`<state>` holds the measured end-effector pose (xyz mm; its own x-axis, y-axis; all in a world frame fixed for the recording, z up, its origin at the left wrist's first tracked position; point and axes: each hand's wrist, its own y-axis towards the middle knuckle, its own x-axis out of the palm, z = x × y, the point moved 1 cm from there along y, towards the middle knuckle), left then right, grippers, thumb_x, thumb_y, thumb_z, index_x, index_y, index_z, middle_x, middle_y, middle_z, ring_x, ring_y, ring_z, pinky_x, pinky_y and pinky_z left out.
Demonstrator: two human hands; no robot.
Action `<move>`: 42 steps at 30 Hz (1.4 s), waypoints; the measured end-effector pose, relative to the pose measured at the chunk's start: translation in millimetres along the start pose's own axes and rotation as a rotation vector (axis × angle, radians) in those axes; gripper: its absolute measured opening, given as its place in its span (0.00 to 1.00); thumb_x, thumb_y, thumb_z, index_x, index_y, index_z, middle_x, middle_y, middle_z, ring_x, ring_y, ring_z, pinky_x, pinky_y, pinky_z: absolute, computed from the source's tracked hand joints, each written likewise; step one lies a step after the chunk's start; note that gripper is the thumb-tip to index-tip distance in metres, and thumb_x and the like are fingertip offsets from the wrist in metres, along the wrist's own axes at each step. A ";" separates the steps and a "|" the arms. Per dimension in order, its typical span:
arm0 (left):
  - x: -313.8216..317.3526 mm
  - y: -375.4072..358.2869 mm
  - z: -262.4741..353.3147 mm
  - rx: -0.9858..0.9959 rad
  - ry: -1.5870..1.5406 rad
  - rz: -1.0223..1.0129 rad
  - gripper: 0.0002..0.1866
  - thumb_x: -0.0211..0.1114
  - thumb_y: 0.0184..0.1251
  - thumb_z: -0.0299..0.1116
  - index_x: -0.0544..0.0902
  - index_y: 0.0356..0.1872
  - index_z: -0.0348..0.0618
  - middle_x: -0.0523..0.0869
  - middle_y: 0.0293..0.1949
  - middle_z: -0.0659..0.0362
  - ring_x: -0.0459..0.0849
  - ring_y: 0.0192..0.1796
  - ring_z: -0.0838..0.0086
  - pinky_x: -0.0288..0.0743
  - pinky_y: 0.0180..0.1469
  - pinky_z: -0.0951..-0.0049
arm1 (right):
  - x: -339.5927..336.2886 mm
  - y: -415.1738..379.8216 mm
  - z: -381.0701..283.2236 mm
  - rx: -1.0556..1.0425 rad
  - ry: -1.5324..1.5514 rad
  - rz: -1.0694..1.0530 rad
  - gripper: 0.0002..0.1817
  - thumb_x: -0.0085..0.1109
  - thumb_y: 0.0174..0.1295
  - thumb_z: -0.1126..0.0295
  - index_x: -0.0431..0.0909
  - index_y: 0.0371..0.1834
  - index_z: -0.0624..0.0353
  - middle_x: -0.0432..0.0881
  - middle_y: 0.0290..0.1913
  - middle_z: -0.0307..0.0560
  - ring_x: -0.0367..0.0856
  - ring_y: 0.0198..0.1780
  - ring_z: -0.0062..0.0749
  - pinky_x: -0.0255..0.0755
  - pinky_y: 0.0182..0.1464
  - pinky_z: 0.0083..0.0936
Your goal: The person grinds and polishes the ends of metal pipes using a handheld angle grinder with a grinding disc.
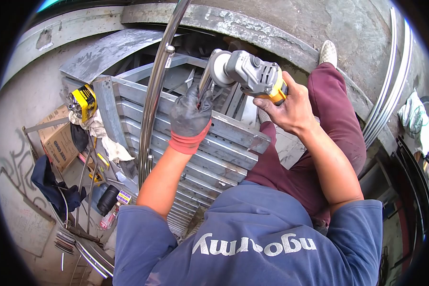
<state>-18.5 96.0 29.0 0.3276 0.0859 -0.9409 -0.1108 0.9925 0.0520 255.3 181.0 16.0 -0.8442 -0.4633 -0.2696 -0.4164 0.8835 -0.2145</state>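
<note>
A: What is taking up most of the view?

B: The metal staircase (186, 138), its grey steps running down below the person, with a curved steel handrail (155, 90) rising beside them.

A: And the tool?

B: An angle grinder (248, 71), grey with a yellow rear, is sitting at the top of the stairs, its disc end pointing toward a thin upright steel post (206, 78).

A: What is the right hand doing?

B: The right hand (288, 105), bare, is wrapping closed around the grinder's yellow rear, thumb pressing along the side.

A: The left?

B: The left hand (190, 114), wearing a dark glove with a red cuff, is clenching tight around that post, just below the grinder's disc.

A: Anything smaller nearby?

B: A yellow box (85, 101) is lying on white rags beside the steps, well apart from both hands.
</note>
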 end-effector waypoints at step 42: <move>2.2 4.6 7.8 -0.024 -0.139 0.015 0.08 0.68 0.79 0.31 0.89 0.52 0.41 0.89 0.29 0.45 0.90 0.32 0.43 0.82 0.36 0.46 | -2.7 -3.9 6.5 -0.041 -0.091 -0.043 0.32 0.89 0.58 0.52 0.82 0.53 0.62 0.92 0.42 0.58 0.95 0.44 0.51 0.85 0.48 0.40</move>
<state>-10.9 101.4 29.7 0.4523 0.1131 -0.8846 -0.1384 0.9888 0.0557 261.4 178.3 11.5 -0.7917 -0.5037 -0.3456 -0.4670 0.8638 -0.1893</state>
